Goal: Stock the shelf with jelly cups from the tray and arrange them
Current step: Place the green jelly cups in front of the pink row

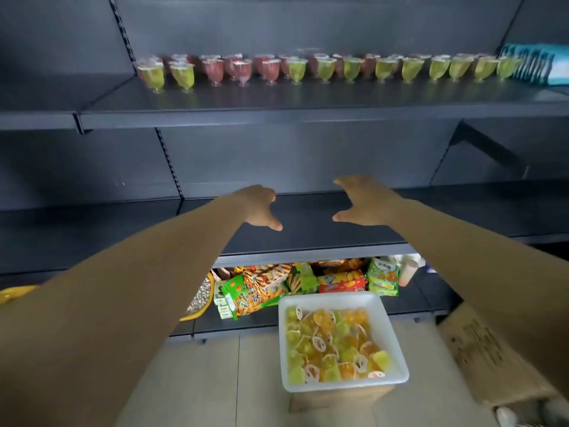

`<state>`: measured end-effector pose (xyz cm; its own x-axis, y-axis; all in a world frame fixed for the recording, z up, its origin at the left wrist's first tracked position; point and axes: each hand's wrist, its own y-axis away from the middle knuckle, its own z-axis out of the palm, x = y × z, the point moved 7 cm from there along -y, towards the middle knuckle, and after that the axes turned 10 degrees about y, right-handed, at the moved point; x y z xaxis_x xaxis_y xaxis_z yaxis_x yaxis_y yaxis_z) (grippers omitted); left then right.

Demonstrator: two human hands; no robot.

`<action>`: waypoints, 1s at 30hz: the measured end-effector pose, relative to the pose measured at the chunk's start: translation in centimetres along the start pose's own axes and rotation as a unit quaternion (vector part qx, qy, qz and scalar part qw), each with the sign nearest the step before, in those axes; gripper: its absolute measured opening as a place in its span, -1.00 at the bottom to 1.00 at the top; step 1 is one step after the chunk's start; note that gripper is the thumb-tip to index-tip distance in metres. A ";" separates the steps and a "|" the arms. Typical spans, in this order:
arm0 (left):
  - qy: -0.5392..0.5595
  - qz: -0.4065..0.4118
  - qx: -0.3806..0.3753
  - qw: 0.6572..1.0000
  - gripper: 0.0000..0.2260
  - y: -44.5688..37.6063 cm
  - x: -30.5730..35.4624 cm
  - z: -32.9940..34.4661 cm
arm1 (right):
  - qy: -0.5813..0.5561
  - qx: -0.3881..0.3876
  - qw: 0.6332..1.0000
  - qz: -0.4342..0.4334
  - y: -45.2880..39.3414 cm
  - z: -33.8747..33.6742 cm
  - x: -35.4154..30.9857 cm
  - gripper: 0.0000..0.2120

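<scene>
A white tray (pixel 391 318) sits low in front of me, filled with several green and orange jelly cups (pixel 332 343). On the upper dark shelf (pixel 277 112) stand rows of green jelly cups (pixel 412 70) and red jelly cups (pixel 241 72). My left hand (pixel 260 208) and my right hand (pixel 361 203) reach out over the bare middle shelf (pixel 308 238), palms facing each other. The fingers of both hands are spread and hold nothing.
Snack packets (pixel 268 288) crowd the bottom shelf behind the tray. A yellow basket (pixel 201 298) is at the lower left, and a cardboard box (pixel 480 349) stands on the floor at right. Teal packets (pixel 535 66) lean at the upper shelf's right end.
</scene>
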<state>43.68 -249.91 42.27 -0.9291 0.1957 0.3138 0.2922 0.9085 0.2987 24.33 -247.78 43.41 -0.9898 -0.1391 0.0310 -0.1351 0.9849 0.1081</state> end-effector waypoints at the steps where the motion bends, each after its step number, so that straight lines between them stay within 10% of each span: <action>1: 0.011 0.002 -0.013 1.000 -0.30 -1.2 0.3 2.0 | -0.006 -0.009 1.000 0.001 -0.3 2.0 1.0 -0.22; 18: 0.194 -0.175 -0.217 0.940 -0.40 -21.9 -1.9 48.6 | -0.156 -0.312 0.935 0.062 -5.8 50.1 17.8 -0.37; 30: 0.176 -0.241 -0.118 0.947 -0.44 -27.6 -8.4 59.9 | -0.310 -0.323 0.874 0.188 -9.6 69.1 16.5 -0.32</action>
<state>29.85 -254.50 -22.65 -0.8464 -0.3944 0.3578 -0.0666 0.7451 0.6637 6.18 -252.45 -25.83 -0.8201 0.4621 -0.3374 0.0610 0.6570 0.7514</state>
